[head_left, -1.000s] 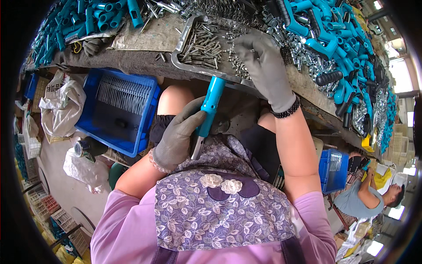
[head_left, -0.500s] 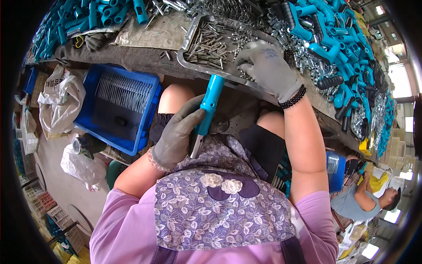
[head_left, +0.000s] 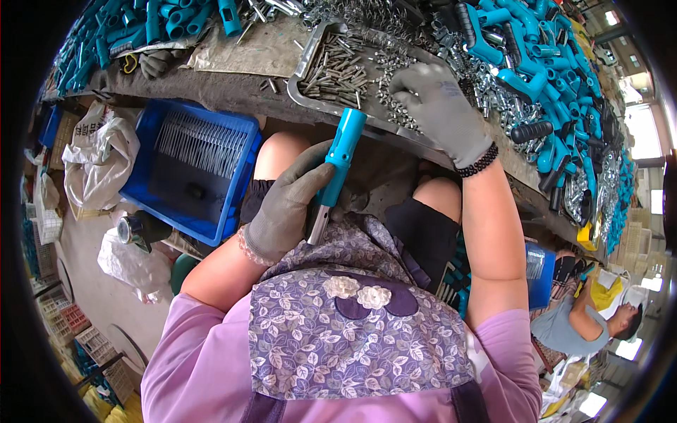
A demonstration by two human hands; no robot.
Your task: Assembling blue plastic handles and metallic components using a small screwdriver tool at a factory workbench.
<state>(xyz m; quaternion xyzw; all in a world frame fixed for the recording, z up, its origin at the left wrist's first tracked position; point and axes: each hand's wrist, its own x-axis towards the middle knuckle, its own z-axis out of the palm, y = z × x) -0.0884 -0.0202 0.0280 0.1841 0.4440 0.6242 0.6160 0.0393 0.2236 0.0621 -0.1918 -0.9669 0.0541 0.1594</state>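
Note:
My left hand, in a grey glove, is closed around a teal metal tube above my lap. The tube stands tilted, its open end toward the bench, and a bare silver rod sticks out of its lower end. My gloved right hand hovers over a metal tray at the bench edge, fingertips curled together; what they may hold is too small to make out. Thin metal pins fill the tray's left part, and small silver pieces lie beside my right fingertips.
Teal handle parts pile up on the bench's right, more teal tubes at far left. Springs and metal bits lie behind the tray. A blue crate with wire pieces stands left of my knee. Another person sits at far right.
My right hand has shifted slightly right, uncovering more of the small silver pieces. The tube in my left hand has moved a little up and right, its upper end turning away from the tray edge.

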